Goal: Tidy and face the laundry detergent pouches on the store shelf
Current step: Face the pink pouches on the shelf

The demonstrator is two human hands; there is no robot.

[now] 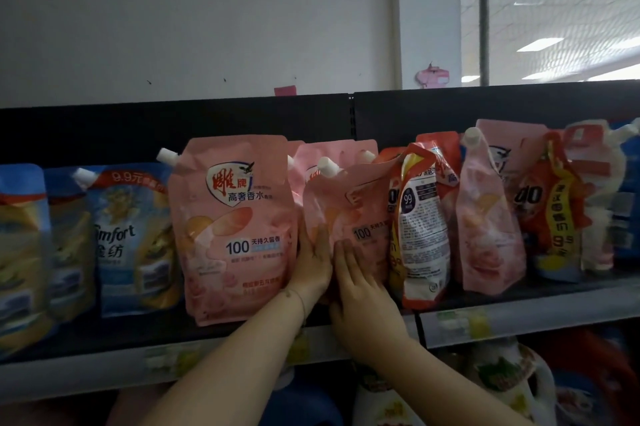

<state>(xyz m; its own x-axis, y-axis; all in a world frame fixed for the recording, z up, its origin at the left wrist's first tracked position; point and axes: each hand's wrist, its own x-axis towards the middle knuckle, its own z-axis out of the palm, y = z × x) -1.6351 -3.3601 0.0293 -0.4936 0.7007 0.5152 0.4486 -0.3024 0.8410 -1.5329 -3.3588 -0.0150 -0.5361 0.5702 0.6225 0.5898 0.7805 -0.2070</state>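
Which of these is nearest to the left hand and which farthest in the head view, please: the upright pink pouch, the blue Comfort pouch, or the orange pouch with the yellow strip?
From the left hand:
1. Upright pink pouch, touching its left side.
2. Blue Comfort pouch, further left.
3. Orange pouch with the yellow strip, far right.

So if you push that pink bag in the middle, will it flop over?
Probably. The middle pink pouch already sags and leans, so it looks floppy. Both hands, left hand and right hand, steady it. Its glossy film may be slippery.

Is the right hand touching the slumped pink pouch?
Touching. The head view shows the right hand with its fingers flat on the slumped pink pouch.
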